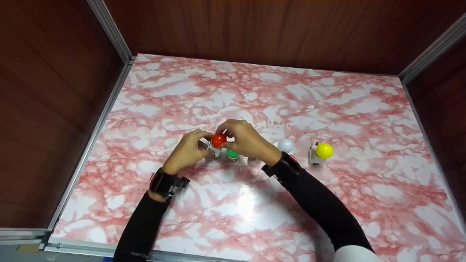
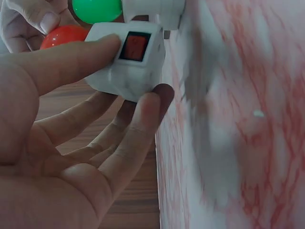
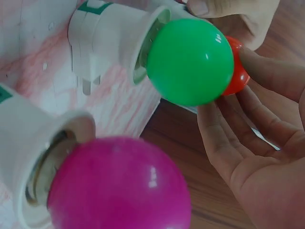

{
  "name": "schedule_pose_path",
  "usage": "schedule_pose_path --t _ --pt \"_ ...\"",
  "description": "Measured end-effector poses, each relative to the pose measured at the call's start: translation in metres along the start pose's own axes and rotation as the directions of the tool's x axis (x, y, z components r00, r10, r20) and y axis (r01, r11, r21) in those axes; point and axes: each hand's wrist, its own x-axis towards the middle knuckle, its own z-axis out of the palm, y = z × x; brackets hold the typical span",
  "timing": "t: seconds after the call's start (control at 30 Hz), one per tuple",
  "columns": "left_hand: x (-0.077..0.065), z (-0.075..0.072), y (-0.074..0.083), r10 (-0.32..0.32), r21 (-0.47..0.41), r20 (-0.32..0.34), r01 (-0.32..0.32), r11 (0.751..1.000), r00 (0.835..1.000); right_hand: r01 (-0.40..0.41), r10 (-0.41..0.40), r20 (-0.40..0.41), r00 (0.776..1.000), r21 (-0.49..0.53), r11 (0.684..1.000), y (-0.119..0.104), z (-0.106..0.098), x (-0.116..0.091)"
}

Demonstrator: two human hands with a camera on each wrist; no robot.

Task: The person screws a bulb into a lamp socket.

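My left hand [image 1: 187,151] holds a white plug-in lamp socket [image 2: 109,71] with a red rocker switch [image 2: 135,46], its thumb and fingers on either side of the body. A small red bulb [image 1: 218,140] sits at the socket's end, and the fingers of my right hand [image 1: 247,138] pinch it. How far the bulb is seated cannot be seen. Close beside both hands is a green bulb [image 3: 188,62] in a white socket [image 3: 107,36]. Nearer the right wrist camera, a magenta bulb [image 3: 119,191] sits in another white socket [image 3: 19,129]; my right arm mostly hides it in the head view.
To the right of my right wrist are a white bulb [image 1: 285,145] and a yellow bulb [image 1: 324,150] in a white socket [image 1: 313,156]. All stand on a red-and-white marbled table [image 1: 255,91]. Brown wood-grain panels [image 1: 255,32] with metal edging enclose the back and sides.
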Motion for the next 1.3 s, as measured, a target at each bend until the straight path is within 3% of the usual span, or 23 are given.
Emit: schedule_pose_path --t 0.27,0.57,1.3 --pt "0.001 0.001 -0.002 -0.016 0.14 0.005 0.015 0.99 1.0 0.045 -0.044 0.052 0.998 -0.016 0.999 -0.002 0.011 0.006" --pt "0.001 0.002 -0.003 -0.057 0.214 0.025 0.051 0.976 0.998 0.062 -0.058 0.07 0.996 -0.049 0.997 -0.006 0.018 0.008" --pt "0.002 0.0 -0.015 -0.109 0.114 0.052 0.103 0.988 0.993 -0.05 0.047 0.049 0.998 0.047 0.998 0.001 0.023 0.006"
